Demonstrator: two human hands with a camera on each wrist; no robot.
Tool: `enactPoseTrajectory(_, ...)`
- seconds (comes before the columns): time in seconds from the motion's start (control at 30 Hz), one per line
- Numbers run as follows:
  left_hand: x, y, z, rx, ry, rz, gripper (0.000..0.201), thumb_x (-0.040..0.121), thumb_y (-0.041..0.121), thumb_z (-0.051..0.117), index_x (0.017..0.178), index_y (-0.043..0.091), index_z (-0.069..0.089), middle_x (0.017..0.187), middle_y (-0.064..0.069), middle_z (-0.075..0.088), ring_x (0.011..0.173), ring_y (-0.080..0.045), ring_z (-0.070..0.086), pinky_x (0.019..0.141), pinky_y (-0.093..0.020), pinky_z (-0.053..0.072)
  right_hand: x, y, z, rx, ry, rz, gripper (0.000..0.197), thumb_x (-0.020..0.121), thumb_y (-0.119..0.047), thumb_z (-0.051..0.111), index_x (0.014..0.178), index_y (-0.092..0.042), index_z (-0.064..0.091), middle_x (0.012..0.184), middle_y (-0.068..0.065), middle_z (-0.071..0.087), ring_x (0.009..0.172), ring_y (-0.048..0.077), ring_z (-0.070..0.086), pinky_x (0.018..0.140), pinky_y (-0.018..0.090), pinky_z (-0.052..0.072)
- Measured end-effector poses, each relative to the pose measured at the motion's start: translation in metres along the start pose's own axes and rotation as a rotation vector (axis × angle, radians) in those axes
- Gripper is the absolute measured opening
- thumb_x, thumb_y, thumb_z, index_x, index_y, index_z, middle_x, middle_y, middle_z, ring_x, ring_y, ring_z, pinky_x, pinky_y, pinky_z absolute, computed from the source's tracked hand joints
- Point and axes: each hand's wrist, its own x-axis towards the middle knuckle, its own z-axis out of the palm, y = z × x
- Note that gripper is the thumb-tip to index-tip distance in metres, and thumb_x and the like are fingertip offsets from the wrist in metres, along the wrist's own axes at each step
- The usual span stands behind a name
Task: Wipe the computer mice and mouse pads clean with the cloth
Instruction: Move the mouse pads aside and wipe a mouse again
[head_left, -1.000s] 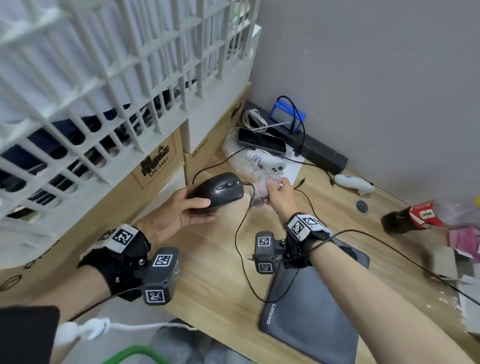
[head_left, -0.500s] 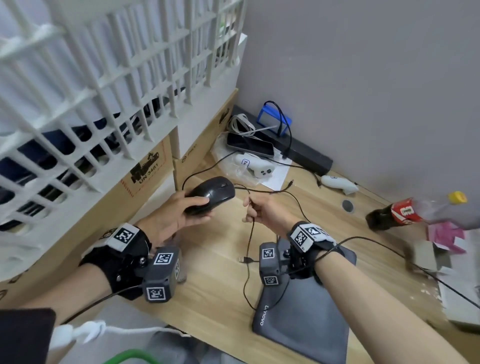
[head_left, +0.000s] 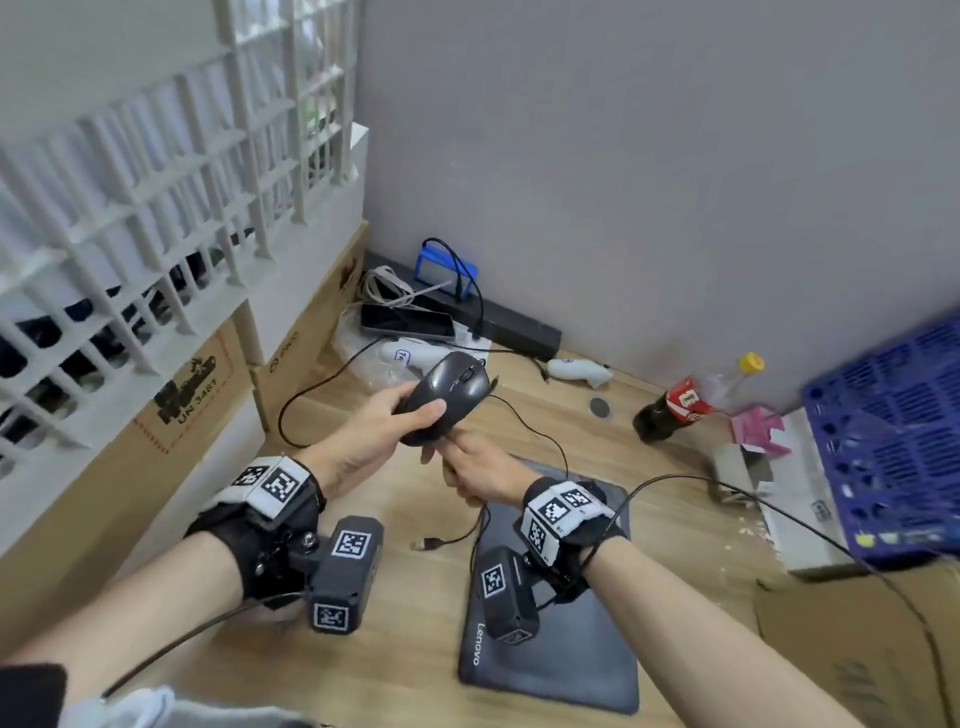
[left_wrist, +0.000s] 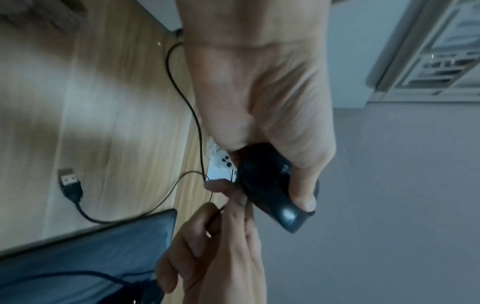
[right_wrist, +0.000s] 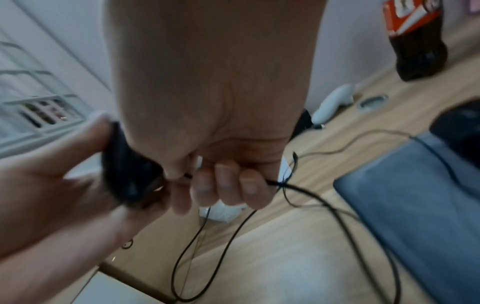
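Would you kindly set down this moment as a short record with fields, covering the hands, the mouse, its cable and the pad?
left hand: left hand grips the black mouse, lifted above the desk
right hand: right hand just under the mouse, fingers curled round the mouse cable
cable end: USB plug lies loose on the desk
mouse pad: grey mouse pad flat on the desk, under the right wrist
cloth: none seen in either hand
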Motion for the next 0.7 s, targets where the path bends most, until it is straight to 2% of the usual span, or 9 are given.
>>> enactPoseTrajectory(0.07, 0.007, 0.000, 0.009, 0.004, -0.031, -0.002, 0.042, 0.087, 0.029, 0.068, 0.116, 0.000, 0.059, 0.091, -0.019, 0.060, 0.071, -0.028, 0.054, 0.055, -0.034, 0.045, -0.011, 0.000, -0.005, -0.111, -0.013, -0.013, 0.033, 0.104, -0.036, 0.026, 0.091, -0.019, 0.052, 0.064, 0.001, 0.037, 0.049, 0.012, 0.032, 0.044, 0.023, 0.029)
enactPoseTrajectory(0.13, 0.009, 0.002, 0.019, 0.009, -0.093, -0.046, 0.037, 0.089, 0.023, 0.066, 0.118, 0.002, 0.058, 0.093, -0.019, 0.062, 0.074, -0.030, 0.056, 0.059, -0.039, 0.045, -0.023, 0.000, -0.015, -0.192, -0.010, -0.023, 0.031, 0.104, -0.030, 0.029, 0.094, -0.017, 0.055, 0.065, 0.000, 0.039, 0.053, 0.011, 0.035, 0.044, 0.021, 0.032)
enactPoseTrajectory(0.2, 0.013, 0.003, 0.026, 0.073, -0.112, -0.069, 0.040, 0.086, 0.023, 0.070, 0.121, 0.007, 0.059, 0.097, -0.015, 0.067, 0.080, -0.028, 0.062, 0.067, -0.037, 0.050, -0.034, 0.001, -0.026, -0.260, -0.024, -0.041, 0.025, 0.103, -0.023, 0.034, 0.094, -0.015, 0.057, 0.067, -0.003, 0.041, 0.056, 0.007, 0.039, 0.043, 0.011, 0.033)
enactPoseTrajectory(0.27, 0.020, 0.003, 0.028, 0.219, -0.042, -0.063, 0.044, 0.083, 0.023, 0.076, 0.123, 0.016, 0.061, 0.107, -0.007, 0.071, 0.094, -0.020, 0.065, 0.078, -0.027, 0.050, -0.046, 0.002, -0.037, -0.308, -0.008, -0.058, 0.019, 0.100, -0.020, 0.042, 0.093, -0.014, 0.060, 0.067, -0.008, 0.042, 0.053, 0.001, 0.045, 0.043, 0.007, 0.033)
enactPoseTrajectory(0.33, 0.024, 0.004, 0.027, 0.427, 0.044, -0.057, 0.043, 0.083, 0.018, 0.079, 0.122, 0.022, 0.061, 0.109, -0.002, 0.069, 0.098, -0.014, 0.064, 0.077, -0.020, 0.047, -0.056, 0.005, -0.048, -0.296, 0.049, -0.084, 0.018, 0.099, -0.020, 0.049, 0.088, -0.014, 0.062, 0.059, -0.012, 0.044, 0.044, -0.006, 0.046, 0.044, 0.011, 0.033)
enactPoseTrajectory(0.43, 0.027, 0.000, 0.017, 0.628, 0.075, -0.122, 0.044, 0.076, 0.014, 0.083, 0.112, 0.020, 0.059, 0.106, -0.006, 0.068, 0.093, -0.020, 0.068, 0.075, -0.026, 0.054, -0.068, 0.007, -0.070, -0.167, 0.218, -0.148, 0.018, 0.097, -0.016, 0.054, 0.084, -0.010, 0.066, 0.050, -0.019, 0.054, 0.046, -0.009, 0.047, 0.049, 0.010, 0.035)
enactPoseTrajectory(0.57, 0.013, 0.012, 0.022, 0.607, -0.256, -0.163, 0.037, 0.082, 0.022, 0.080, 0.115, 0.023, 0.064, 0.111, -0.009, 0.068, 0.092, -0.020, 0.070, 0.088, -0.039, 0.058, -0.065, 0.013, -0.090, -0.114, 0.363, -0.228, 0.016, 0.092, -0.022, 0.062, 0.089, -0.011, 0.074, 0.081, -0.008, 0.070, 0.075, -0.001, 0.060, 0.076, 0.015, 0.046)
enactPoseTrajectory(0.63, 0.004, 0.022, 0.035, 0.497, -0.421, -0.156, 0.033, 0.089, 0.022, 0.071, 0.122, 0.018, 0.063, 0.115, -0.007, 0.067, 0.098, -0.018, 0.068, 0.085, -0.032, 0.057, -0.063, 0.018, -0.092, -0.097, 0.356, -0.242, 0.013, 0.091, -0.022, 0.064, 0.089, -0.014, 0.074, 0.086, -0.004, 0.071, 0.080, 0.004, 0.062, 0.077, 0.017, 0.048)
enactPoseTrajectory(0.7, 0.002, 0.028, 0.045, 0.286, -0.463, -0.145, 0.048, 0.090, 0.034, 0.068, 0.130, 0.008, 0.058, 0.116, -0.010, 0.066, 0.098, -0.018, 0.066, 0.084, -0.028, 0.054, -0.065, 0.024, -0.090, -0.095, 0.316, -0.256, 0.012, 0.092, -0.015, 0.061, 0.086, -0.019, 0.070, 0.079, -0.013, 0.070, 0.075, 0.004, 0.060, 0.070, 0.014, 0.046)
